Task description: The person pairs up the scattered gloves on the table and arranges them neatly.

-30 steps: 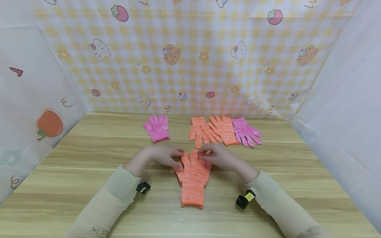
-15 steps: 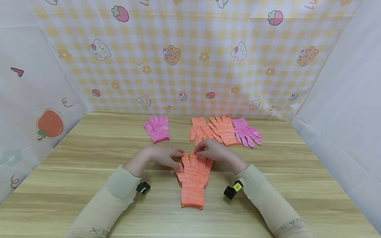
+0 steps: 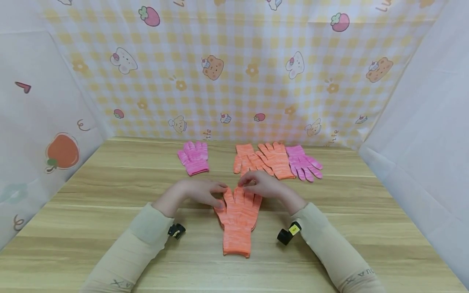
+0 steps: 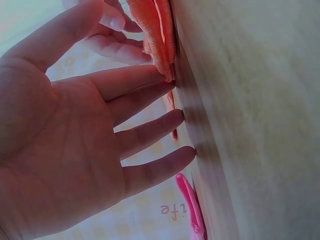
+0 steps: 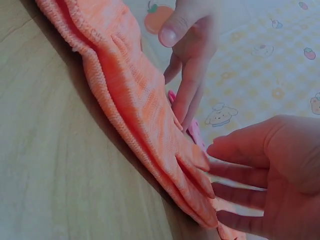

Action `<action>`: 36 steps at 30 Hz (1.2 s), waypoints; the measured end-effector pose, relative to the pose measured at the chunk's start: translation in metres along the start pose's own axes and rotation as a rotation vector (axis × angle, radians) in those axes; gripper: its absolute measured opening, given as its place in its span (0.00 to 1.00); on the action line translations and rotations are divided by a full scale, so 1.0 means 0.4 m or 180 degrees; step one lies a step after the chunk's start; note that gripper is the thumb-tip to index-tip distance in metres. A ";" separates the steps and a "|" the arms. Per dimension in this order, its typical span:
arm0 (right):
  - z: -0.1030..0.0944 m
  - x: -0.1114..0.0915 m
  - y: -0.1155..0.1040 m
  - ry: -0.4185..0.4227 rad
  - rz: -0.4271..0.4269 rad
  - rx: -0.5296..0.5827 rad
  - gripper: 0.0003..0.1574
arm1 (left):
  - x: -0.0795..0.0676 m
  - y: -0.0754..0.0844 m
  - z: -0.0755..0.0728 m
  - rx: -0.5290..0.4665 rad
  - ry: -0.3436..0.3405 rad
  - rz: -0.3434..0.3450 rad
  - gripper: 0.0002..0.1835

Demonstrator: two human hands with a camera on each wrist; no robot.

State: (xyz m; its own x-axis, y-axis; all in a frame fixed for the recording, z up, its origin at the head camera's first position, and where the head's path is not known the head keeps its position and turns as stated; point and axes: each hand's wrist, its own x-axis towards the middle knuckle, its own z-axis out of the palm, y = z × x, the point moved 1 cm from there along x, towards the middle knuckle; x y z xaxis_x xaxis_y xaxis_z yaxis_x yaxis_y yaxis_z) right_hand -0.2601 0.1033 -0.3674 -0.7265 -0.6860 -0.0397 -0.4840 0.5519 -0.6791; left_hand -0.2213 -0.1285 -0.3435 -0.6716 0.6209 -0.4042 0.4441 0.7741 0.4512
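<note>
An orange knit glove [image 3: 239,219] lies flat in the middle of the table, cuff toward me and fingers pointing away. Its edge looks layered in the right wrist view; whether a second glove lies under it I cannot tell. My left hand [image 3: 200,191] is at the glove's left side, fingers extended, some fingertips touching the table and the glove's finger ends in the left wrist view. At the tips of the glove's right-hand fingers, my right hand [image 3: 264,185] rests its nearly straight fingers, with the thumb [image 5: 232,147] close to one tip.
Behind lie a pink glove [image 3: 194,158] at left, two overlapping orange gloves [image 3: 243,150] [image 3: 276,160], and another pink glove [image 3: 302,162] at right. A checked cloth [image 3: 234,81] hangs along the back of the wooden table [image 3: 110,195], with white cloth at both sides.
My right hand has shifted left along the glove's fingertips, then stayed nearly still. My left hand and the gloves look unmoved.
</note>
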 end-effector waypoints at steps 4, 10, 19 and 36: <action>0.001 -0.001 0.000 -0.0049 0.0142 -0.0076 0.08 | 0.000 0.001 0.000 -0.0050 -0.0003 -0.0011 0.36; -0.001 -0.008 -0.007 -0.0083 0.0167 0.0040 0.09 | -0.001 0.000 0.001 -0.0069 -0.0002 -0.0025 0.36; 0.010 -0.007 0.004 -0.0224 -0.0009 -0.0030 0.15 | 0.002 -0.003 0.002 -0.0043 0.0007 -0.0016 0.36; 0.024 -0.007 -0.012 -0.0146 -0.0242 -0.0904 0.15 | 0.004 -0.005 0.000 -0.0075 0.0017 0.0131 0.35</action>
State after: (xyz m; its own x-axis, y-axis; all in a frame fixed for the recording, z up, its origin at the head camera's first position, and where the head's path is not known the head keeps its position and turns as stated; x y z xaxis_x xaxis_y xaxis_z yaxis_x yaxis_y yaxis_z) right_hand -0.2511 0.0980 -0.3710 -0.6633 -0.7476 -0.0342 -0.6580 0.6044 -0.4493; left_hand -0.2234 -0.1291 -0.3451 -0.6562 0.6515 -0.3806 0.4575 0.7447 0.4860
